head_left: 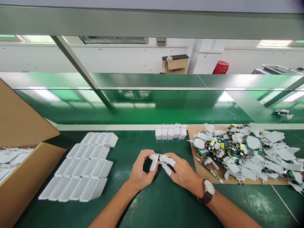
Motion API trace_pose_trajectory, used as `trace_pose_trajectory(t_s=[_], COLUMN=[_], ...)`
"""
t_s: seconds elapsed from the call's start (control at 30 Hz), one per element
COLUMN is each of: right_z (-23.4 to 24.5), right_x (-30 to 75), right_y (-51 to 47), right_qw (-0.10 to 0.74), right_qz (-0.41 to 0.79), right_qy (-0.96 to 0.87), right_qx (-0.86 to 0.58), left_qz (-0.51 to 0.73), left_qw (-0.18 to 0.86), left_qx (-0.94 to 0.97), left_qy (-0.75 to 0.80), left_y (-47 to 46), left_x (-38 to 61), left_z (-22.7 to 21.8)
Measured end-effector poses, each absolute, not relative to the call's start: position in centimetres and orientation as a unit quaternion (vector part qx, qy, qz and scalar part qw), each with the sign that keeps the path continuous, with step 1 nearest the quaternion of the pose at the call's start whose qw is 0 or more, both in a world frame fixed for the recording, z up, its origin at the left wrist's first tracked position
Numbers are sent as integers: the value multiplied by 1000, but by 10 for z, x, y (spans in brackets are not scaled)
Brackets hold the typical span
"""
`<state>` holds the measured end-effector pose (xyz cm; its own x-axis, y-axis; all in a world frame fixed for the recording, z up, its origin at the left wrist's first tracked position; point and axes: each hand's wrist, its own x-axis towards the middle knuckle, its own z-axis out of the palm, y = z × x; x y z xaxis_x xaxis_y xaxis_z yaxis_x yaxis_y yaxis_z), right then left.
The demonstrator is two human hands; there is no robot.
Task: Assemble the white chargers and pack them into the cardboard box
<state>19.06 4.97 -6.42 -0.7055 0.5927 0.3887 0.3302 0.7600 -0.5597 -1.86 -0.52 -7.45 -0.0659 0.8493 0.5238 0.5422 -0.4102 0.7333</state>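
Near the middle of the bench, my left hand (pixel 142 171) pinches a small charger circuit assembly (pixel 158 158) with a white plastic plug plate hanging from its left side. My right hand (pixel 184 171) grips the other end of the same assembly; white coverings wrap its thumb and a fingertip. Fingers hide much of the board. To the left stand rows of open white charger housings (pixel 93 186), and beyond my hands a short row of white housings (pixel 170 131) with metal prongs showing. At the right lies a heap of circuit assemblies with white plates (pixel 253 142).
A metal tweezers-like tool (pixel 209 169) rests on the cardboard sheet (pixel 198 166) under the heap. An open cardboard box (pixel 30 177) with white parts stands at the left edge. One assembly (pixel 283 113) sits on the far green surface. A metal beam (pixel 152 22) crosses overhead.
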Motion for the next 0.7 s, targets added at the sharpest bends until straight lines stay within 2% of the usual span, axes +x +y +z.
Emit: trace_pose_trajectory(t_s=[0.33,0.43,0.7], right_z=[-60,-64,-70], right_x=[187,190,189], right_y=[50,52,51], right_qw=[275,297,343], right_qz=[230,251,212], right_qy=[-895,-878,-885], right_qx=[-266,-278,-234], left_qz=[517,516,493], left_qw=[163,172,210], left_qx=[668,665,666], left_qy=[510,512,519], left_y=[-3,-3,-6], left_x=[-17,-17,-19], left_z=[-74,-72,-83])
